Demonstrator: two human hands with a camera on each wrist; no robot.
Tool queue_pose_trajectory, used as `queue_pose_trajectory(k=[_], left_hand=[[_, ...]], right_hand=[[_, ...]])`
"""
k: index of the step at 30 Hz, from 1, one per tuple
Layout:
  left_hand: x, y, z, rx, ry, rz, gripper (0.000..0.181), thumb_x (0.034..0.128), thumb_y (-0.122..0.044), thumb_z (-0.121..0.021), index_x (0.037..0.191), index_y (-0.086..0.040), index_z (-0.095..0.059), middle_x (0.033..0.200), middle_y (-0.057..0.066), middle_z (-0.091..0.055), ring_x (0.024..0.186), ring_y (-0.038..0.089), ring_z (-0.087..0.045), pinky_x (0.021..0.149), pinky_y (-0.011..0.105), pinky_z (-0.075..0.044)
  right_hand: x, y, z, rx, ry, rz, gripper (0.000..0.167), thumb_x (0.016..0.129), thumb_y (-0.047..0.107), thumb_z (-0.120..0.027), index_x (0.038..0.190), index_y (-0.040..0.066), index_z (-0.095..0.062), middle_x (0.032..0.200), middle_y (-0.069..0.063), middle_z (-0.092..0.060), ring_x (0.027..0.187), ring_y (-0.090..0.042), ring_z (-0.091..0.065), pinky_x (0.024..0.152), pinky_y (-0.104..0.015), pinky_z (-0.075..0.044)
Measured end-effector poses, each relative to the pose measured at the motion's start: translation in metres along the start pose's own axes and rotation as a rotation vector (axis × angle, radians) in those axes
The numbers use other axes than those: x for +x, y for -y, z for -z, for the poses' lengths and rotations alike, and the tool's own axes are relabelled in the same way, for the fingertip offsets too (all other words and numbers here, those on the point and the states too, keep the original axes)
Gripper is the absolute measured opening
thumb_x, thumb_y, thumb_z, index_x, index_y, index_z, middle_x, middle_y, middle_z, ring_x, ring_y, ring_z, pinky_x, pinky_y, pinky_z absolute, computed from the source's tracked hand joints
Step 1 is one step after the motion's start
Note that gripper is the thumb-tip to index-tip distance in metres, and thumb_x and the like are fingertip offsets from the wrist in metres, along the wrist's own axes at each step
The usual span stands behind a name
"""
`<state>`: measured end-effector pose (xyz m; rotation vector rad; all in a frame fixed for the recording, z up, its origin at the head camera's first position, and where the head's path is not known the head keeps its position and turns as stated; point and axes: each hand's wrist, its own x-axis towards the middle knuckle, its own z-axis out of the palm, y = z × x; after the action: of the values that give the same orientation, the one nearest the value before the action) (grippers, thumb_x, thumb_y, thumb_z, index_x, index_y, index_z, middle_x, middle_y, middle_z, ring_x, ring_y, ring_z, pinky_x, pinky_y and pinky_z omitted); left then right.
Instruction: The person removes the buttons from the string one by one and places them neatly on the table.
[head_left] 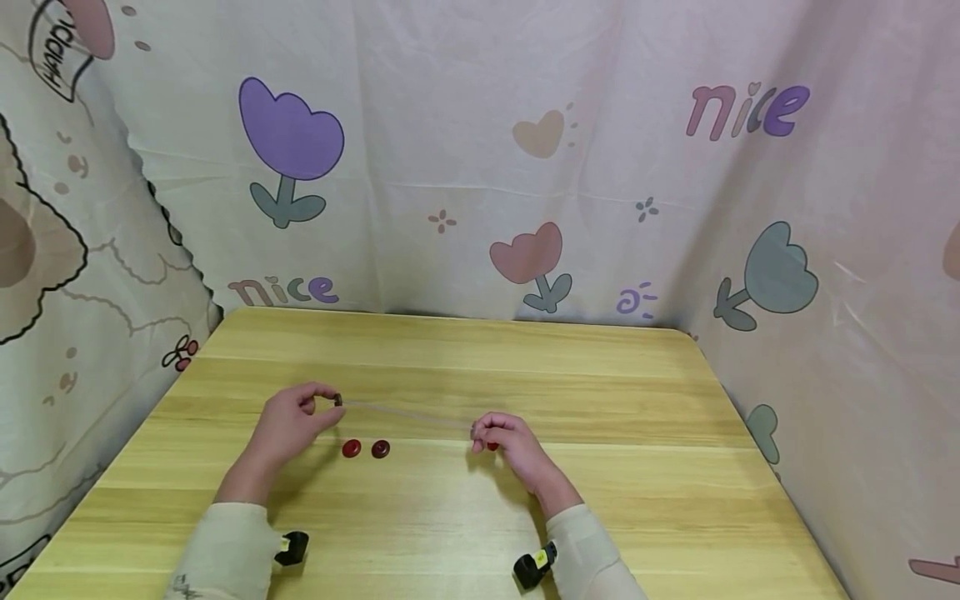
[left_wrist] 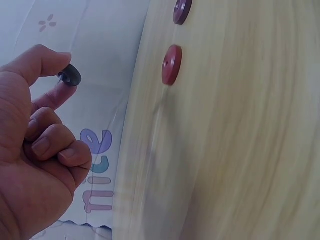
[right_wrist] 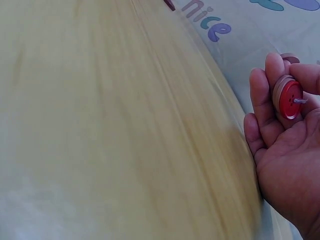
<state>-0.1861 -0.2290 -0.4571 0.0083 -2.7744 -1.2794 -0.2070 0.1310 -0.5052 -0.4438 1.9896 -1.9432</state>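
Note:
My left hand (head_left: 288,425) pinches a dark button (left_wrist: 71,75) between thumb and forefinger above the table. From it a thin pale string (head_left: 408,412) stretches across to my right hand (head_left: 517,450). The right fingers grip a red button (right_wrist: 290,100) with brownish buttons stacked behind it; a knotted string end sticks out of the red one's holes. On the table just right of the left hand lie a red button (head_left: 351,448) and a dark maroon button (head_left: 381,448), side by side and apart.
The wooden table (head_left: 600,367) runs back to a patterned curtain (head_left: 450,125), which also hangs along both sides. Each wrist wears a small black camera, one on the left sleeve (head_left: 225,550) and one on the right sleeve (head_left: 592,554).

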Motion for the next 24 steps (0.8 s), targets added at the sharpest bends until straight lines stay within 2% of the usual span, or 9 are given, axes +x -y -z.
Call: queue_pose_trajectory(k=[13,19,24], left_hand=[[-0.011,0.012,0.008,0.005,-0.002,0.016,0.029,0.0919,-0.026,-0.075,0.112,-0.005,-0.069,0.065,-0.001,-0.031,0.053,0.016,-0.031,0.051,0.032,-0.03],[-0.015,0.017,0.01,0.046,0.037,0.018,0.025,0.0896,-0.023,-0.076,0.107,-0.005,-0.07,0.064,-0.001,-0.033,0.055,0.015,-0.032,0.05,0.031,-0.03],[-0.018,0.02,0.011,0.076,0.078,0.03,0.026,0.0875,-0.022,-0.077,0.106,-0.004,-0.072,0.073,0.005,-0.044,0.067,0.02,-0.039,0.056,0.034,-0.033]], right_hand=[[0.0,-0.002,0.001,0.01,0.002,0.011,0.014,0.092,0.001,-0.05,0.093,-0.007,-0.062,0.082,-0.004,-0.065,0.085,-0.02,-0.062,0.082,-0.035,-0.04],[0.0,-0.001,0.001,0.034,0.0,0.012,0.018,0.094,0.003,-0.052,0.096,-0.012,-0.061,0.082,-0.006,-0.064,0.085,-0.022,-0.062,0.082,-0.036,-0.04],[0.001,-0.002,0.002,0.041,0.001,0.011,0.022,0.096,0.006,-0.053,0.098,-0.014,-0.061,0.081,-0.005,-0.064,0.085,-0.022,-0.061,0.083,-0.036,-0.04]])
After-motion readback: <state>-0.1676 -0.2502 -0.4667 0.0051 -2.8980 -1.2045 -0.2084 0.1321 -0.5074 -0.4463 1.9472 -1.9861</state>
